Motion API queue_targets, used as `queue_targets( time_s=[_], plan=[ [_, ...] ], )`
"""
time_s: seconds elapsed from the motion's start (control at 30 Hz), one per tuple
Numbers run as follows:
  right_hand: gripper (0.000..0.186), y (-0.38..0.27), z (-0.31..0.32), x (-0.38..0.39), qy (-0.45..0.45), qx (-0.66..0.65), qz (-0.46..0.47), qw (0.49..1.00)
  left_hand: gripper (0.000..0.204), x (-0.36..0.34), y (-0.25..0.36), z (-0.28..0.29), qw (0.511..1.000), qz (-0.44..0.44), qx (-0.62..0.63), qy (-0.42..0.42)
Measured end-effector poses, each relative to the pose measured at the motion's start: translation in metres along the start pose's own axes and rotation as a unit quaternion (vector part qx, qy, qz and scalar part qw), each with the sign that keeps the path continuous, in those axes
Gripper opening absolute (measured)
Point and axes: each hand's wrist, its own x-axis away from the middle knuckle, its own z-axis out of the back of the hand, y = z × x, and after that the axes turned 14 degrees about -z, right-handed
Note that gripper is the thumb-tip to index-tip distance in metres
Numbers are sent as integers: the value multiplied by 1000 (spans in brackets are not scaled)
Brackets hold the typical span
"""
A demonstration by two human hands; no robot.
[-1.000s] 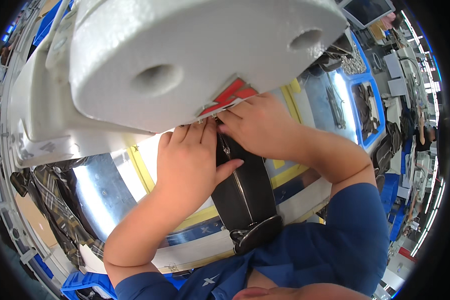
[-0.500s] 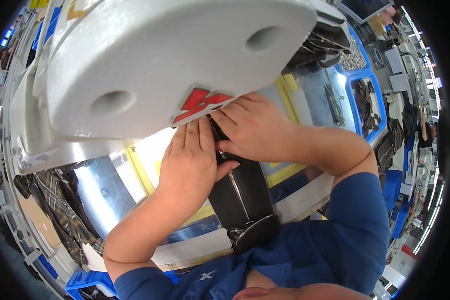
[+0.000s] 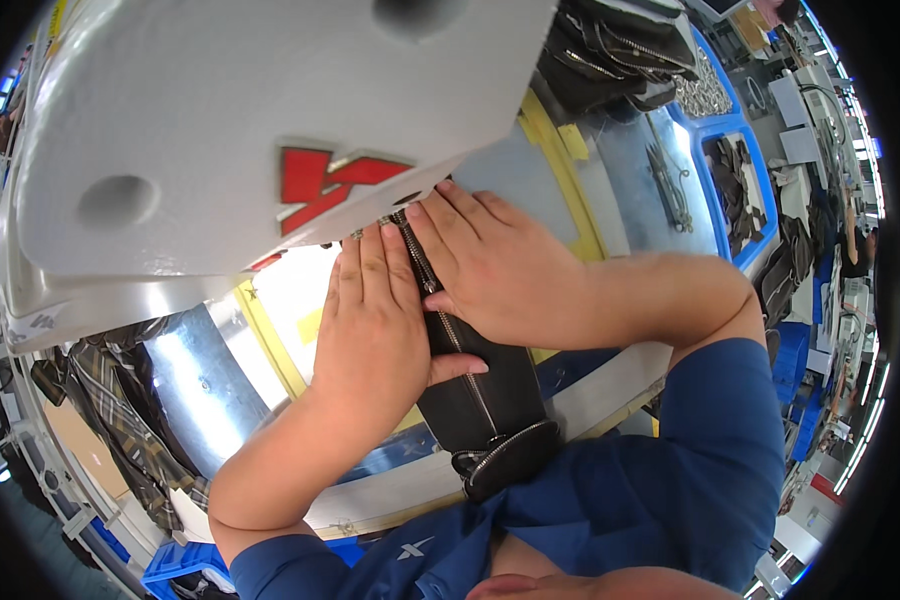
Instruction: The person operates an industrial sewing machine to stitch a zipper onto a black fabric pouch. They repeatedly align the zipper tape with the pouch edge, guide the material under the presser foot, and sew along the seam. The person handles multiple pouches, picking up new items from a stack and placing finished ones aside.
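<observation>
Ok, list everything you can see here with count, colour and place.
sewing machine head: one, pale grey with a red emblem, upper left
zippered leather piece: one, black with a silver zipper, centre, running under the machine
work table: one, shiny metal with yellow tape, beneath the hands
plaid fabric: one pile, dark, lower left
blue tray: one, holding dark pieces, upper right
left hand: flat on the leather
right hand: flat on the leather

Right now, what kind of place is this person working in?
Probably a sewing workshop for leather goods. Both hands press a black zippered leather piece under a big grey sewing machine, and blue trays nearby hold more dark pieces.
</observation>
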Motion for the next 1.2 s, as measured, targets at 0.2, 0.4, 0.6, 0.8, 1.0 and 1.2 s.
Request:
queue_targets(
  time_s=[0.2, 0.4, 0.6, 0.8, 1.0, 1.2],
  plan=[
    [78, 4, -6, -3, 17, -40, -10, 999, 143, -4, -2, 1, 1000, 7, 1, 0],
    [79, 7, 0, -5, 50, -52, -24, 997, 139, -7, -10, 9, 999, 4, 30, 10],
    [80, 9, 4, -8, 35, -62, -18, 997, 132, -10, -13, 10, 999, 13, 46, 16],
    [80, 11, 2, -10, 43, -59, -1, 997, 133, -12, -11, 11, 999, -5, 35, 18],
    [77, 9, 6, -9, 13, -69, -23, 997, 133, -13, -12, 11, 999, -24, 24, 19],
    [76, 11, 1, -10, 64, -55, 4, 996, 134, -14, -11, 12, 999, -27, 25, 24]
  ],
)
